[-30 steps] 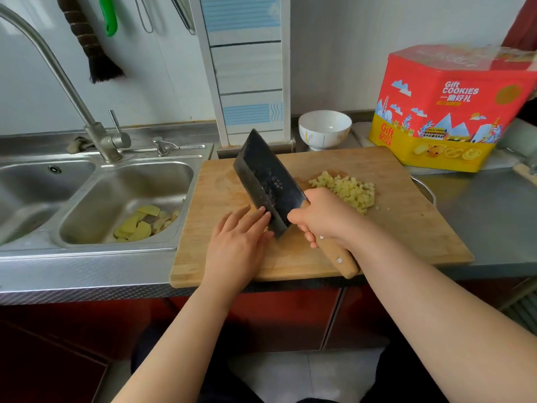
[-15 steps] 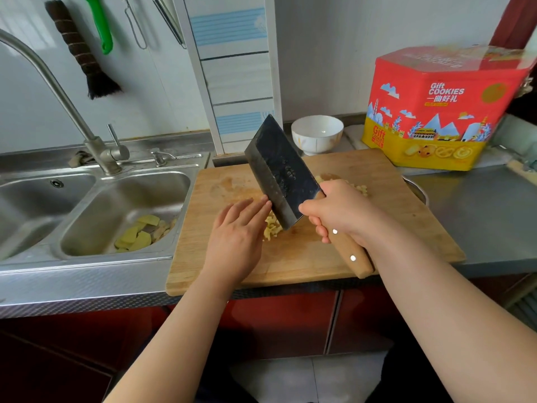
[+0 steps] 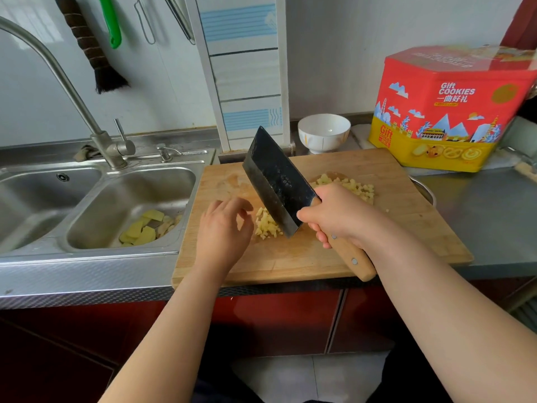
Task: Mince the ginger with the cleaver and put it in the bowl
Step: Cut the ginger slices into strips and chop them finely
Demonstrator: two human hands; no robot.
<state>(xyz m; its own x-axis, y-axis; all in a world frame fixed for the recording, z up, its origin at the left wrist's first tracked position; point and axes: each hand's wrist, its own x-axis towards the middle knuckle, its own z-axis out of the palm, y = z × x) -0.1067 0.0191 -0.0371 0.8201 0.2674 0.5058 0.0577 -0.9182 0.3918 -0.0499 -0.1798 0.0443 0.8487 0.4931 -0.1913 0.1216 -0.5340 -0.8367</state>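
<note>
On the wooden cutting board [image 3: 319,257], the right hand [image 3: 337,216] grips the cleaver [image 3: 276,181] by its wooden handle, blade tilted with its tip toward 11 o'clock, lower corner at a small heap of minced ginger [image 3: 267,226]. The left hand [image 3: 223,231], fingers loosely curled, hovers just at 9 o'clock of that heap, while a larger ginger pile [image 3: 357,187] lies at 1 o'clock of the right hand. A white bowl [image 3: 324,132] stands at 12 o'clock beyond the board, a red cookie tin [image 3: 453,109] at 2 o'clock, and ginger peels [image 3: 145,228] lie in the sink [image 3: 96,228] at 9 o'clock.
</note>
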